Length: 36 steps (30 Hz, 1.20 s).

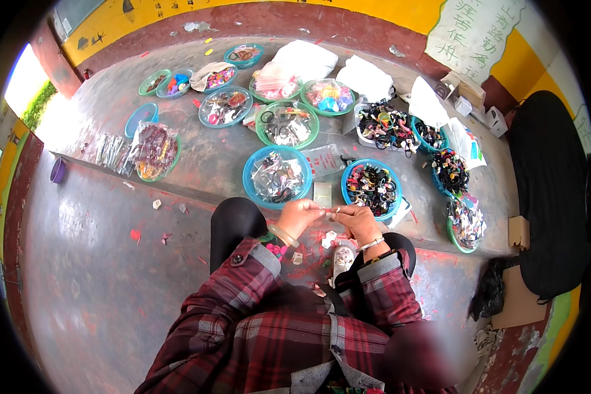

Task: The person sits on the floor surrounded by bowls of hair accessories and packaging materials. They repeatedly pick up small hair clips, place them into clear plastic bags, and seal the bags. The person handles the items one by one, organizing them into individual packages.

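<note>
My left hand (298, 217) and my right hand (356, 222) meet in front of me, above my knees. Their fingertips pinch a small, thin, pale item (328, 211) between them; it is too small to identify. Just beyond the hands stand a blue bowl (255, 164) of bagged dark trinkets and a blue bowl (348, 172) of black and coloured hair ties. A small clear packet (322, 193) lies between the two bowls. Small pink and white bits (277, 249) lie on the ledge below my hands.
Several green and blue bowls of colourful small accessories spread over the raised concrete platform (203, 157). White plastic bags (306, 59) lie at the back. A clear bag of dark red items (153, 146) sits at the left. Cardboard pieces (519, 231) and a black bag (550, 190) are at the right.
</note>
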### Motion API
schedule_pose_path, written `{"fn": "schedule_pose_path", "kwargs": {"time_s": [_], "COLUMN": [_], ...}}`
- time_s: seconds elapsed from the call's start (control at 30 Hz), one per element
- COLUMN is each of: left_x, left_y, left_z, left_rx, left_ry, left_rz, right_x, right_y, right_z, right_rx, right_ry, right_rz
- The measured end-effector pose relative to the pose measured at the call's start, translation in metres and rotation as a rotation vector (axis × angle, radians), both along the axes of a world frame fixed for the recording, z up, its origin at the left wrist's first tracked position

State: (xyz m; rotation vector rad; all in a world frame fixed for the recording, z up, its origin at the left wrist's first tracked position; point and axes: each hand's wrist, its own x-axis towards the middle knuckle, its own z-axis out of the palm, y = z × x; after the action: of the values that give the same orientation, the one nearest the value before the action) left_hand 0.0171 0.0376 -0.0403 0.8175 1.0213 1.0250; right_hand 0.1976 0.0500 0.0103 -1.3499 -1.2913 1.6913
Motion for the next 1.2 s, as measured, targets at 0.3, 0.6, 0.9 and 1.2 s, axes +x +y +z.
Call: {"fn": "schedule_pose_path", "kwargs": {"time_s": [0.3, 0.6, 0.9, 1.2], "left_x": [0.004, 0.006, 0.006, 0.004], "left_y": [0.000, -0.003, -0.004, -0.005], "left_z": [0.000, 0.007, 0.013, 0.012], "left_rx": [-0.003, 0.008, 0.022, 0.019], "left_ry": [-0.244, -0.206, -0.264, -0.284], "left_rz": [0.014, -0.037, -0.042, -0.041], "right_x": [0.003, 0.006, 0.006, 0.007], "right_y": [0.003, 0.005, 0.003, 0.002], "right_z": [-0.006, -0.013, -0.007, 0.003], "right_rx": [-0.034, -0.059, -0.053, -0.061], "right_ry": [0.150, 0.115, 0.145, 0.148], "right_rz": [-0.106, -0.100, 0.008, 0.109]}}
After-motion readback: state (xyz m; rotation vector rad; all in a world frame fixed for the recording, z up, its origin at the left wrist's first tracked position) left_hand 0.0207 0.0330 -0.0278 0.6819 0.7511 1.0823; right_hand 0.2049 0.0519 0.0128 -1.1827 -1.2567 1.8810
